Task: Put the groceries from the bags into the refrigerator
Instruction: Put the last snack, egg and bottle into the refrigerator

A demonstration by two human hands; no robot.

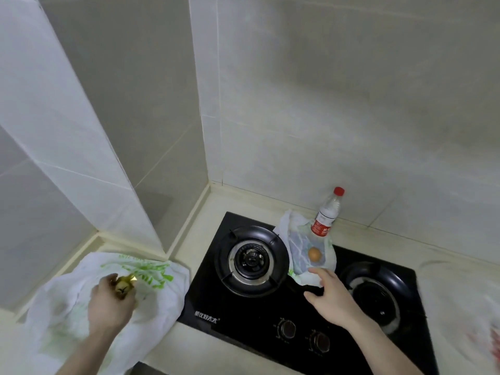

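My left hand (109,301) grips a small gold-wrapped item (125,286) above a white plastic bag with green print (159,293) lying on the counter at the left. My right hand (331,295) hovers open over the black gas stove (205,301), fingers spread, just in front of a second white bag (297,236). That bag lies between the two burners and holds a brown egg (314,254) and a clear bottle with a red cap and red label (326,215). The refrigerator is out of view.
The stove has a left burner (251,259), a right burner (378,296) and two knobs (288,328) at the front. Another pale bag (460,307) lies blurred on the counter at the right. Tiled walls close in behind and to the left.
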